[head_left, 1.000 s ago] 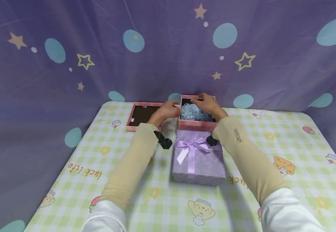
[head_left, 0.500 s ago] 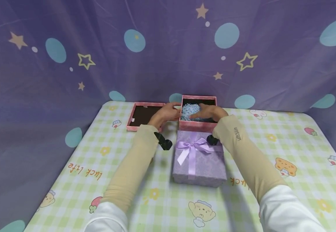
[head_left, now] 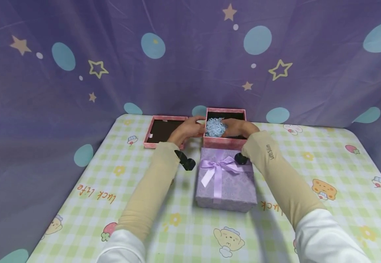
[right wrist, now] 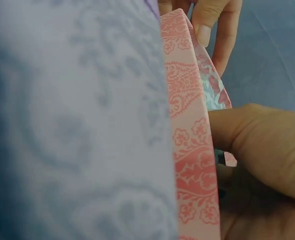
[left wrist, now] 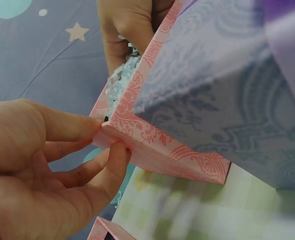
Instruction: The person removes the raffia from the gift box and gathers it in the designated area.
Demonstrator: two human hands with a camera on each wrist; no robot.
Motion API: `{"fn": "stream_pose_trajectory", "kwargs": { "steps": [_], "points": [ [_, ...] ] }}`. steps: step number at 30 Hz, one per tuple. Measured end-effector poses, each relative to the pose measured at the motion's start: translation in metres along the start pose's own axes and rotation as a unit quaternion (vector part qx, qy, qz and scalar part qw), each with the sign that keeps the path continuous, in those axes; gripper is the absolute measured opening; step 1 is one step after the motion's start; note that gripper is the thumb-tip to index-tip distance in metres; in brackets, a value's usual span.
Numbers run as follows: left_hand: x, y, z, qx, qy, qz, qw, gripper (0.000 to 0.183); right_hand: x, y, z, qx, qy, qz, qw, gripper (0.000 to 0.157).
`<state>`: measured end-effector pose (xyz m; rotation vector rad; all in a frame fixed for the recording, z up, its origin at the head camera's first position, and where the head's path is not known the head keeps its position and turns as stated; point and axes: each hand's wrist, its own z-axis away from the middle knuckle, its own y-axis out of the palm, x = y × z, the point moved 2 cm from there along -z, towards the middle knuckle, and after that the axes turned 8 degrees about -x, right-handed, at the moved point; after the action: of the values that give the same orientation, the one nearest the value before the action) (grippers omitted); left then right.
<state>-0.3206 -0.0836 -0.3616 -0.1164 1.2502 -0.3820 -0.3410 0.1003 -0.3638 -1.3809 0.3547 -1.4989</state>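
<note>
In the head view, a pink open box (head_left: 224, 142) stands at the back of the table with pale blue shredded paper (head_left: 215, 128) bunched against its left side. My left hand (head_left: 191, 128) pinches the box's left rim; in the left wrist view its thumb lies over the corner and the fingers (left wrist: 118, 155) press the outside wall. Inside the box is my right hand (head_left: 236, 128), against the right side of the paper, with its fingertips hidden by paper and wall. I cannot tell whether they grip the paper. The box's dark floor shows behind the right hand.
A purple gift box (head_left: 226, 186) with a lilac ribbon bow (head_left: 219, 165) sits directly in front of the pink box, under the right forearm. Left of the pink box lies a shallow pink lid (head_left: 164, 126) with a dark inside. A purple curtain (head_left: 190, 73) hangs behind the table.
My right hand has come from the box's far rim down into the box and moved the shredded paper leftward into a tighter bunch. The left hand has stayed at the left rim.
</note>
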Motion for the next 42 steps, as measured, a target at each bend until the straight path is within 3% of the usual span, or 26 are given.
{"fn": "stream_pose_trajectory", "kwargs": {
  "steps": [4, 9, 12, 18, 25, 42],
  "points": [
    [0.002, 0.000, -0.001, 0.001, 0.001, 0.000, 1.0000, 0.056, 0.006, -0.004, 0.001, -0.044, -0.050, 0.074, 0.995, 0.059],
    [0.002, -0.002, 0.001, 0.011, -0.004, 0.009, 0.9999, 0.055, 0.013, -0.013, 0.008, -0.063, -0.016, 0.100, 0.993, 0.063],
    [0.002, -0.004, 0.003, 0.015, -0.010, 0.010, 0.9998, 0.056, 0.014, -0.017, 0.013, -0.070, 0.000, 0.088, 0.994, 0.066],
    [0.002, -0.005, 0.003, 0.012, -0.021, -0.002, 0.9997, 0.056, 0.007, -0.022, 0.018, -0.098, -0.029, 0.050, 0.994, 0.062],
    [0.004, -0.006, 0.004, 0.015, -0.001, 0.009, 0.9998, 0.056, 0.001, -0.029, 0.026, -0.131, -0.019, 0.007, 0.991, 0.068],
    [0.005, -0.004, 0.004, 0.020, 0.003, 0.016, 0.9997, 0.056, -0.011, -0.040, 0.043, -0.184, -0.024, -0.118, 0.975, 0.066]
  ]
}}
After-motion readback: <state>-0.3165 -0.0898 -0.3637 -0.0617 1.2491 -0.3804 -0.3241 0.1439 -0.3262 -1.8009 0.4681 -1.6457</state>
